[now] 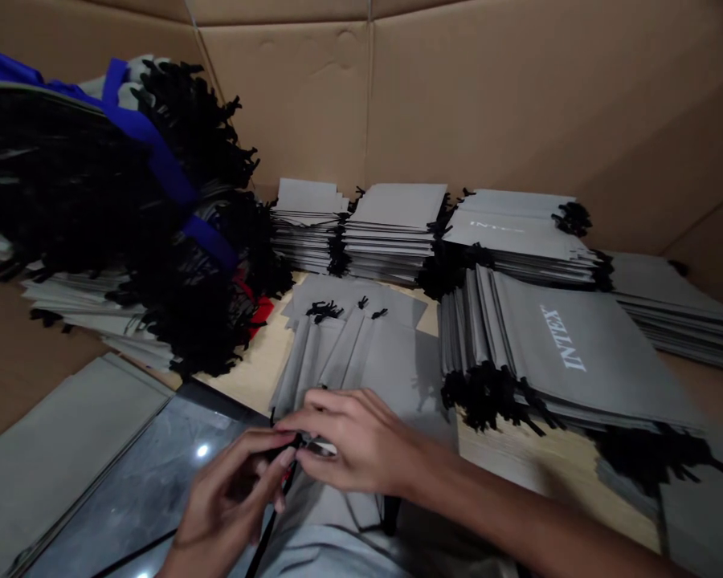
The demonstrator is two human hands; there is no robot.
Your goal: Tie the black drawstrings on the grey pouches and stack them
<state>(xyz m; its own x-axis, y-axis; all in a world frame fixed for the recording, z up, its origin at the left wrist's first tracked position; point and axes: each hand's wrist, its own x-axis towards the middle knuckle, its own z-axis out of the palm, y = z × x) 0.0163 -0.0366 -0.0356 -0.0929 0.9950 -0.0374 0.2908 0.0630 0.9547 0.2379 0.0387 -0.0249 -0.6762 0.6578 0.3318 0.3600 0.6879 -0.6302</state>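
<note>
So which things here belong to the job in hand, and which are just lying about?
Seemingly in the job:
black cord at left hand and right hand
grey bags beyond them

Probably just lying about:
blue strap across left pile
red strip beside it

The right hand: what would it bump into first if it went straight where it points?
Probably the left hand, since the right hand points at it, though depth is hard to judge.
</note>
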